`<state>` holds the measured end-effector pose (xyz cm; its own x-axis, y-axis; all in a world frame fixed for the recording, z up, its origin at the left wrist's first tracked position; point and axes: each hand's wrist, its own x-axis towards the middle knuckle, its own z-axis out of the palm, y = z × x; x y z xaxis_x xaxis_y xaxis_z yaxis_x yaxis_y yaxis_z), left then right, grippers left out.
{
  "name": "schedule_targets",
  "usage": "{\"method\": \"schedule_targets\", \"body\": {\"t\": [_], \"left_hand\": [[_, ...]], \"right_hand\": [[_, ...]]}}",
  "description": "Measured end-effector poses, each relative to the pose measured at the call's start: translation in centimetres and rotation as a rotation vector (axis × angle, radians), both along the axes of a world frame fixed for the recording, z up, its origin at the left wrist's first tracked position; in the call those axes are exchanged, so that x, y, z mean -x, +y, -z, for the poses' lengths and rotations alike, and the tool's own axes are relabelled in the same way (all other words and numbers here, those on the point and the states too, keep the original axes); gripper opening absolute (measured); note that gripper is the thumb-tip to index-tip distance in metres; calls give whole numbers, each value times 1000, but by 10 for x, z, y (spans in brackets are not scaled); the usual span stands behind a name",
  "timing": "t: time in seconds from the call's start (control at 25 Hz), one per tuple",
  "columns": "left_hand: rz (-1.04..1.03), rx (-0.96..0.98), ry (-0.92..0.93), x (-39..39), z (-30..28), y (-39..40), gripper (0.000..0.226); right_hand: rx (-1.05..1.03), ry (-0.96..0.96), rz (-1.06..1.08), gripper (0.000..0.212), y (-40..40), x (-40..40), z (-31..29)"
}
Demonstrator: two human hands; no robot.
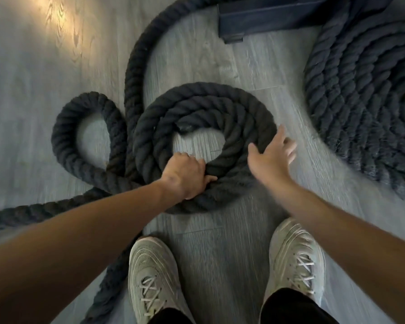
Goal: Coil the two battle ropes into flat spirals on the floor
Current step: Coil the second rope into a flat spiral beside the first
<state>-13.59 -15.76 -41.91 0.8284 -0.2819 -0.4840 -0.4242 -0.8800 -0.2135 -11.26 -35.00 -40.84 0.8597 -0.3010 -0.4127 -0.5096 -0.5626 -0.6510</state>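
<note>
— What's happening at the small coil (204, 118)?
— The left hand (186, 175) is gripping its near turns; the right hand (270, 155) is hovering, fingers spread, at its right edge.
— And beyond the small coil?
— A finished coil (365, 94) is lying to its right, a loose loop (80, 141) is lying to its left, and two pale shoes (154, 277) are standing nearer the person.

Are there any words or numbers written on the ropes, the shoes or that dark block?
None can be read. The ropes, the shoes and the dark block show no words, numbers or logos in this blurry picture.
</note>
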Motion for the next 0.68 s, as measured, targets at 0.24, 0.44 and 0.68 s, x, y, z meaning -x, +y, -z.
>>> {"method": "schedule_targets", "body": {"t": [0.24,0.44,0.68], "left_hand": [[-164,119,60,20,8,-34,72],[135,190,125,-5,-4,30,85],[302,-51,77,-30,-12,86,91]], "right_hand": [[-227,25,92,76,38,90,1],[-202,58,-140,74,-11,59,18],[-213,115,-266,73,-66,-12,27]]}}
